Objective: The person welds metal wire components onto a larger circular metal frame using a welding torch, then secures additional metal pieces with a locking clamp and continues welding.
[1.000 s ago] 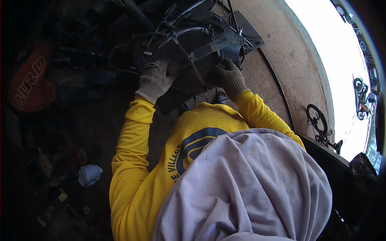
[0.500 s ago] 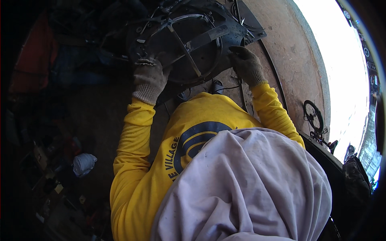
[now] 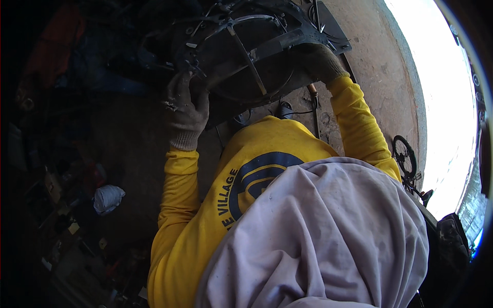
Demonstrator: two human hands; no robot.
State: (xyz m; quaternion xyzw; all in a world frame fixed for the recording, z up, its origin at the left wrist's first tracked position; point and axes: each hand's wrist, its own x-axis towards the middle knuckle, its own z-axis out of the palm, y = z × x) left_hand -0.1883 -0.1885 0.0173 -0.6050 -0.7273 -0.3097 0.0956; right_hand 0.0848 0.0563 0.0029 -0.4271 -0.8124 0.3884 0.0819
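Floor, reddish-brown [image 3: 380, 66]: spreading through the upper right of the frame, a bright outdoor strip [image 3: 441, 87] running beyond it along the right side.

Cloth, pale lilac [image 3: 323, 231]: hanging in loose folds across the lower centre.

Shirt, yellow, long-sleeved, dark print on the body [image 3: 287, 141]: showing from the centre to the lower left, its sleeves reaching up toward both hands.

Metal assembly, dark, plate-like, with curved rods [image 3: 226, 90]: occupying the upper centre, the piece being worked at; its far parts are fading into shadow.

Garment, orange-red [image 3: 54, 49]: showing dimly in the upper left.

Bicycle, partly visible [image 3: 404, 156]: standing at the right, beside the bright strip.

Left hand, gloved [image 3: 186, 110]: resting at the assembly's near left edge, left of upper centre; thumb and fingers are standing apart, and whether the fingertips are pinching anything cannot be told.

Right hand, gloved [image 3: 321, 61]: lying at the assembly's right side, near one end of the flat bar; its fingers are sinking into shadow, so its grip cannot be told.

Flat bar, grey [image 3: 277, 44]: slanting across the assembly.

Strip, narrow, brownish [image 3: 247, 60]: crossing below the bar's left end, toward the near rim.

Bundle, whitish [image 3: 108, 198]: lying at the lower left.

Shoe, dark [image 3: 285, 109]: showing just below the assembly.
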